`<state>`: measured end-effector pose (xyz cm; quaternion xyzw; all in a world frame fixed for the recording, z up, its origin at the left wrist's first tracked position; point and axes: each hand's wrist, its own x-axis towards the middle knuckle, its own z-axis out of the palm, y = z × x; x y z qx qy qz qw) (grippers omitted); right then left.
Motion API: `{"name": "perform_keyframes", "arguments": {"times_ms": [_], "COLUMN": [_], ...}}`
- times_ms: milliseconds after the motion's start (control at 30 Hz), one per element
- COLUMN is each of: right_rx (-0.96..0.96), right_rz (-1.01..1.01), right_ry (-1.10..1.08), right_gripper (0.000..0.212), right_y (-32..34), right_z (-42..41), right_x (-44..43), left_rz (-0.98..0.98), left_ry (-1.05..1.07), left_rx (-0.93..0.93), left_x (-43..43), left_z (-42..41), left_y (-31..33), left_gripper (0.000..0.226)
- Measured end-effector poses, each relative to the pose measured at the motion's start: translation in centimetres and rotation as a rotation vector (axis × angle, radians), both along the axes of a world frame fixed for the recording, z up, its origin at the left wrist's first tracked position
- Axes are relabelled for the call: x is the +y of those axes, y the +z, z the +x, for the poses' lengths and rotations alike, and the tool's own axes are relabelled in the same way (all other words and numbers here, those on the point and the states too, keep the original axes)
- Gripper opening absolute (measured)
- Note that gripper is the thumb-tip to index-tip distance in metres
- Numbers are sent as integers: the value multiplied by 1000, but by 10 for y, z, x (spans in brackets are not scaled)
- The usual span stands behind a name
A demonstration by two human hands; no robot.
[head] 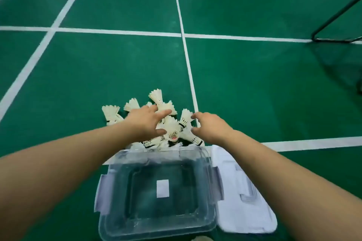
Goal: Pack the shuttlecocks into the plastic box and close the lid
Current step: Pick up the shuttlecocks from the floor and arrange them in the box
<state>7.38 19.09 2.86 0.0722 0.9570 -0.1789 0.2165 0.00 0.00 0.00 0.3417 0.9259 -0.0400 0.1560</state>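
Head view: blank white label (162,188) inside plastic box (156,229); both hands' fingers (162,113) spread over shuttlecocks (172,129).

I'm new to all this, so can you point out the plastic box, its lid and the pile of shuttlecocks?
plastic box (156,230): head view, near rim.
lid (244,217): head view, flat white top.
pile of shuttlecocks (172,129): head view, feathers of a middle one.

The plastic box (156,191) is set on the court floor (254,84) nearest the camera; the lid (244,201) is laid touching its right side; the shuttlecocks (166,123) are heaped just behind the box; a metal frame (333,25) is placed far right.
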Motion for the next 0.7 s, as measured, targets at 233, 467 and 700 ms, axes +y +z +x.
{"name": "perform_keyframes", "arguments": {"times_ms": [233,467,700], "right_rx": [-54,-90,-90], "right_rz": [27,34,39], "right_ry": [-5,1,-9], "right_gripper": [50,47,45], "right_y": [-31,-43,-43], "right_z": [5,15,23], "right_x": [17,21,25], "left_rz": [-20,-92,-54], "left_ry": [-7,-66,-60], "left_rx": [-179,-162,-148], "left_x": [27,28,31], "left_z": [1,-3,-3], "left_y": [-80,-99,-91], "left_gripper": [84,61,16]}}
